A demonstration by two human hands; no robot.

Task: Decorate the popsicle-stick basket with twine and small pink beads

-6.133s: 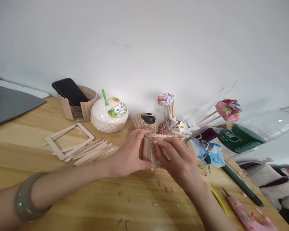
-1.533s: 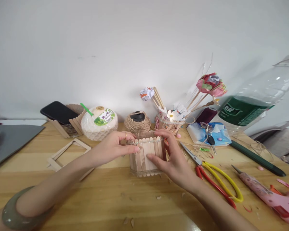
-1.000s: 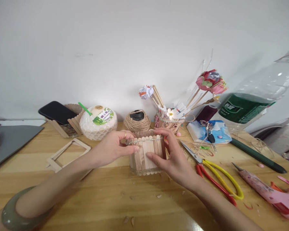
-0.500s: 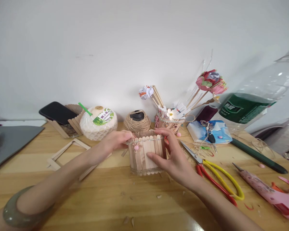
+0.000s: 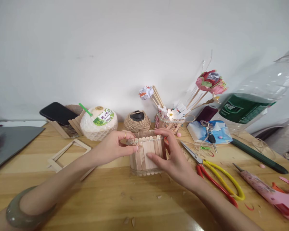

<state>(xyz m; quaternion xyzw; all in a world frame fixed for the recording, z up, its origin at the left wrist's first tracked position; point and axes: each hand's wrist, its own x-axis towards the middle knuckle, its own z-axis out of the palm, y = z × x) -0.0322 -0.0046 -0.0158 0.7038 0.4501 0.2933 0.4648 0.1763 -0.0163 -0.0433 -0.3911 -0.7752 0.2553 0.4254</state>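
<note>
Both hands are clamped on the little popsicle-stick box [image 5: 146, 155] sitting mid-frame on the wooden table [image 5: 110, 199]. Left hand [image 5: 112, 148] pinches the beaded top rim at the box's left corner, right hand [image 5: 173, 157] wraps the right side with the thumb pressed flat on the front sticks. Just behind it there's a ball of twine [image 5: 137, 121], and a white coconut drink [image 5: 98, 123] further left. Red and yellow scissors [image 5: 214, 176] lie right of the right wrist, and a pink glue gun [image 5: 269, 195] sits at the lower right edge. A stick frame [image 5: 68, 154] lies to the left.
</note>
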